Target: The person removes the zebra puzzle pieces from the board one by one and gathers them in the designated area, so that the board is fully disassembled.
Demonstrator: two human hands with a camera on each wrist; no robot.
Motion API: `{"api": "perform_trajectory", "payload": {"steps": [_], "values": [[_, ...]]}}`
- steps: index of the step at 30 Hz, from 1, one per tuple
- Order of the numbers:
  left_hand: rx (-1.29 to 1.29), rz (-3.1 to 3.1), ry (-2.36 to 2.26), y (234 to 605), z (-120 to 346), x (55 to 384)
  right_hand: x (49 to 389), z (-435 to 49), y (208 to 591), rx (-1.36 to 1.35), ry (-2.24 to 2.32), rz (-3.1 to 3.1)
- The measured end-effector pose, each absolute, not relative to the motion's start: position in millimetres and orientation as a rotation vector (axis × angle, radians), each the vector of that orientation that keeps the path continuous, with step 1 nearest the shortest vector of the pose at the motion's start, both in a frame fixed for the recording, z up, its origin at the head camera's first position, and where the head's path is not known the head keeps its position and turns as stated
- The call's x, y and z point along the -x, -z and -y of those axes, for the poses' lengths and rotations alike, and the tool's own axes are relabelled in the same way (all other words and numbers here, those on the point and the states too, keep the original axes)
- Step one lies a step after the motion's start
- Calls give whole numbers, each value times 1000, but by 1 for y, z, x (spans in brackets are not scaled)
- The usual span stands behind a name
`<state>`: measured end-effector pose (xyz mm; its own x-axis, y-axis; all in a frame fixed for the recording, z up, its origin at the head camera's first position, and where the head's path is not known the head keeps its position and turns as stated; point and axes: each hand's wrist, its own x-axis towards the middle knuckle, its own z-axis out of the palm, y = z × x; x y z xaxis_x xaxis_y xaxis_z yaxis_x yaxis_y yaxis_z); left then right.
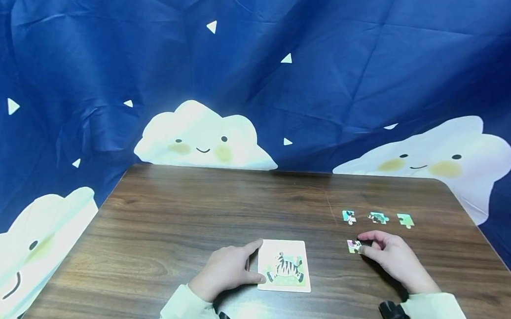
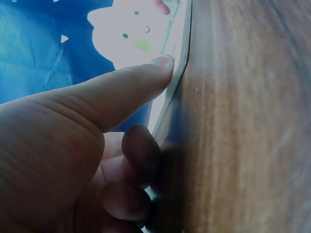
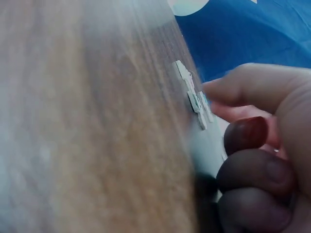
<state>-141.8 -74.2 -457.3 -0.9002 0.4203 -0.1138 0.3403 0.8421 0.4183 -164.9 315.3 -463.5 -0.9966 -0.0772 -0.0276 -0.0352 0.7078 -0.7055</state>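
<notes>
A square white board [image 1: 296,248] with a zebra picture lies on the wooden table. My left hand [image 1: 227,269] rests at its left side, index fingertip by the far left corner and thumb over the near left part. In the left wrist view the thumb [image 2: 150,77] presses on the board's edge and the lower fingers bend below it. To the right, a small pink and white jigsaw piece [image 1: 352,246] lies at the fingertips of my right hand [image 1: 393,260]. The thumb overlaps its right side, with the index fingertip just beyond; I cannot tell whether they pinch it.
Past the right hand, a row of loose jigsaw pieces spans the table: a blue and white one [image 1: 348,216], a teal patterned one [image 1: 378,217] and a green one [image 1: 406,220]. A blue curtain with clouds [image 1: 203,141] hangs behind the table's far edge.
</notes>
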Motion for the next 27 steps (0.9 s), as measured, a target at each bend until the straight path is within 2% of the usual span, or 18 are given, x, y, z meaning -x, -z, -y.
{"api": "perform_trajectory", "payload": {"steps": [14, 27], "values": [[-571, -2795, -604, 451, 72, 140, 155, -270, 455, 218, 1397, -2836], [-572, -2795, -603, 455, 72, 141, 145, -218, 459, 371, 1369, -2703]]}}
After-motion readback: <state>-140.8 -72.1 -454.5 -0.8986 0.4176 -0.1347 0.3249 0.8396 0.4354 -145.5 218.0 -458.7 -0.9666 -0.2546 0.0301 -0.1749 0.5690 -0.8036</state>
